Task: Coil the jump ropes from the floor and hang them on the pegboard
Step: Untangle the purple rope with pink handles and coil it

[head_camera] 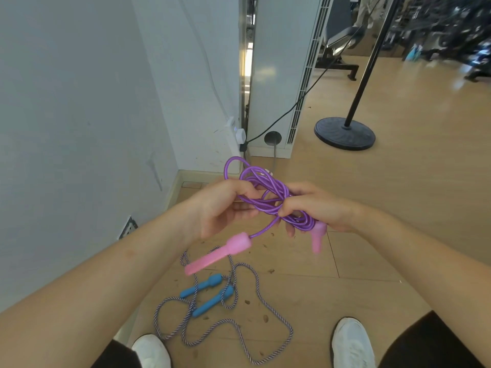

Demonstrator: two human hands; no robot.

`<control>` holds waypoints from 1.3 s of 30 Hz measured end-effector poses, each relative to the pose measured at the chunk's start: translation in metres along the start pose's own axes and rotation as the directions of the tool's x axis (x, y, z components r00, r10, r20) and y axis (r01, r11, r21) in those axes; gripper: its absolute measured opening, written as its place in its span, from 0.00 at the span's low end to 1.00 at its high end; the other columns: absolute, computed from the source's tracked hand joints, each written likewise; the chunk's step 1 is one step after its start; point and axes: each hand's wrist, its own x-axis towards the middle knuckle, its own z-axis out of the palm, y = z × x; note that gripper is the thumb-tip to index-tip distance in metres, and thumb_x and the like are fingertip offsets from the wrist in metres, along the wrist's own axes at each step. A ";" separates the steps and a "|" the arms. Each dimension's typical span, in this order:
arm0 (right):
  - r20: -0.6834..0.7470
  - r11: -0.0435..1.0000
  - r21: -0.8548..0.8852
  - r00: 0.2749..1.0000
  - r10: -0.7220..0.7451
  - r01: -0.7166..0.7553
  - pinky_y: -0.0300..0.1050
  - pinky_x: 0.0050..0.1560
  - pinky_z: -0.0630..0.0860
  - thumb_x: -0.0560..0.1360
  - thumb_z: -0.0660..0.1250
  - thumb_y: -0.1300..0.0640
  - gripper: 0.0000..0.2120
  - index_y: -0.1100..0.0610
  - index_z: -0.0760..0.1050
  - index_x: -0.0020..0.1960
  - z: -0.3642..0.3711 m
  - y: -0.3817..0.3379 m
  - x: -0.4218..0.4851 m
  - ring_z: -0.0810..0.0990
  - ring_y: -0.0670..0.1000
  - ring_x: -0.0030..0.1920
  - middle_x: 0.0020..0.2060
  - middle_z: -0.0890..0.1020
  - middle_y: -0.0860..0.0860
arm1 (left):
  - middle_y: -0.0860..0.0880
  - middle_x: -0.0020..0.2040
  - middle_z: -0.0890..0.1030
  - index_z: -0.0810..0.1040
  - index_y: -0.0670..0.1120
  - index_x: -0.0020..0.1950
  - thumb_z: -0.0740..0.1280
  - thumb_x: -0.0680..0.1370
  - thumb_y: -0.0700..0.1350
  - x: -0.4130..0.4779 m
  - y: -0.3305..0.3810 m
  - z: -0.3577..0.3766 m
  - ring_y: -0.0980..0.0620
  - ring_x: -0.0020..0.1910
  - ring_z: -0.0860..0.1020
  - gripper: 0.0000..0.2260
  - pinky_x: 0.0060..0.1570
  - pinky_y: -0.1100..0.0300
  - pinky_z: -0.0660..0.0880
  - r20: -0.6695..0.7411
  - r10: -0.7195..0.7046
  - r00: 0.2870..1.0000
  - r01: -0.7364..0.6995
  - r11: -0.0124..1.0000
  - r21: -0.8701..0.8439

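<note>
A purple jump rope [265,189] with pink handles is bunched in loops between my two hands at mid-frame. My left hand [218,208] grips the left side of the bundle. My right hand [316,205] pinches the strands on the right. One pink handle [220,254] dangles below my left hand; the other pink handle [317,237] hangs under my right hand. A second rope [233,322], striped blue and white with two blue handles [207,293], lies loose on the wooden floor between my feet. No pegboard is in view.
A white wall [79,128] stands close on the left, with a power strip [233,134] and a black cable near a white cabinet [279,75]. A black stand with a round base [345,134] is at the right. My white shoes [350,343] are at the bottom.
</note>
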 end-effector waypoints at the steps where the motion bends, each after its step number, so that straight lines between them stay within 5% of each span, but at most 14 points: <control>1: -0.041 1.000 -0.021 0.999 -0.020 0.019 0.40 0.27 0.72 0.72 0.65 0.63 0.11 0.56 0.80 0.52 0.000 0.001 0.001 0.81 0.59 0.35 0.41 0.82 0.58 | 0.48 0.44 0.85 0.83 0.44 0.47 0.65 0.76 0.34 0.001 0.000 -0.001 0.54 0.40 0.81 0.09 0.47 0.61 0.78 -0.009 -0.004 1.000 0.004 1.000 0.002; 7: -0.050 0.997 0.022 0.996 -0.075 0.077 0.47 0.35 0.75 0.74 0.63 0.65 0.13 0.55 0.79 0.55 0.005 0.000 0.000 0.79 0.61 0.36 0.41 0.84 0.59 | 0.48 0.42 0.85 0.83 0.44 0.44 0.66 0.78 0.38 0.002 0.004 -0.005 0.52 0.40 0.82 0.07 0.48 0.59 0.78 0.000 0.000 1.000 0.000 1.000 -0.015; 11: 0.027 0.975 0.193 0.993 -0.114 0.106 0.46 0.39 0.79 0.76 0.60 0.71 0.25 0.47 0.76 0.65 0.009 -0.005 -0.006 0.79 0.58 0.41 0.49 0.84 0.53 | 0.45 0.42 0.86 0.82 0.42 0.49 0.64 0.80 0.39 -0.001 0.007 -0.006 0.50 0.40 0.83 0.07 0.43 0.61 0.81 0.050 -0.014 0.999 0.016 0.999 -0.033; 16: -0.012 0.975 0.212 0.997 -0.072 0.073 0.58 0.41 0.72 0.69 0.65 0.64 0.22 0.53 0.76 0.62 0.007 0.002 0.000 0.79 0.60 0.36 0.43 0.82 0.57 | 0.38 0.47 0.85 0.79 0.45 0.37 0.66 0.80 0.46 -0.003 0.005 0.001 0.41 0.44 0.85 0.12 0.44 0.57 0.84 0.083 -0.028 0.996 0.034 0.997 -0.064; 18: -0.026 0.979 0.197 0.998 -0.052 0.057 0.54 0.38 0.72 0.67 0.65 0.64 0.21 0.54 0.77 0.59 0.006 0.002 0.002 0.79 0.59 0.33 0.41 0.82 0.55 | 0.41 0.48 0.86 0.76 0.48 0.39 0.67 0.79 0.49 0.001 0.003 0.000 0.47 0.42 0.84 0.11 0.41 0.60 0.80 0.025 -0.023 0.999 0.023 0.999 0.023; 22: -0.100 0.983 0.169 0.994 -0.054 0.070 0.64 0.44 0.71 0.65 0.69 0.63 0.17 0.55 0.80 0.53 0.002 0.006 0.005 0.79 0.58 0.33 0.42 0.83 0.60 | 0.49 0.45 0.86 0.84 0.49 0.44 0.69 0.79 0.50 0.005 0.003 -0.009 0.55 0.39 0.78 0.08 0.40 0.62 0.71 -0.044 0.057 0.997 -0.049 0.987 0.156; 27: -0.057 0.994 0.098 0.998 -0.036 0.041 0.44 0.33 0.76 0.70 0.66 0.68 0.14 0.57 0.81 0.52 0.001 -0.002 0.000 0.78 0.57 0.32 0.38 0.81 0.59 | 0.47 0.42 0.86 0.86 0.45 0.44 0.72 0.77 0.48 0.005 0.007 -0.012 0.56 0.38 0.80 0.08 0.37 0.64 0.75 -0.091 0.135 0.987 -0.116 0.977 0.180; 31: -0.068 0.998 0.058 0.998 -0.009 0.013 0.43 0.27 0.71 0.70 0.66 0.66 0.08 0.59 0.80 0.48 0.001 -0.006 -0.002 0.78 0.55 0.31 0.36 0.78 0.60 | 0.48 0.41 0.86 0.86 0.46 0.44 0.73 0.76 0.49 0.009 0.006 -0.011 0.56 0.37 0.80 0.07 0.37 0.64 0.74 -0.110 0.153 0.982 -0.134 0.977 0.168; 34: -0.107 0.993 0.114 0.994 -0.003 0.015 0.41 0.24 0.68 0.69 0.70 0.60 0.15 0.67 0.75 0.52 0.003 -0.006 0.001 0.78 0.55 0.28 0.33 0.78 0.58 | 0.50 0.42 0.85 0.85 0.48 0.44 0.72 0.76 0.54 0.012 0.004 -0.010 0.54 0.39 0.78 0.10 0.39 0.63 0.73 -0.140 0.126 0.982 -0.111 0.988 0.109; 39: -0.173 0.977 0.200 0.984 -0.039 0.074 0.41 0.25 0.67 0.77 0.69 0.58 0.06 0.60 0.78 0.50 0.006 -0.010 0.003 0.77 0.55 0.27 0.32 0.80 0.55 | 0.51 0.57 0.85 0.82 0.53 0.58 0.69 0.68 0.71 0.015 -0.005 -0.013 0.51 0.58 0.81 0.27 0.55 0.56 0.74 0.049 0.098 0.994 -0.106 0.975 0.196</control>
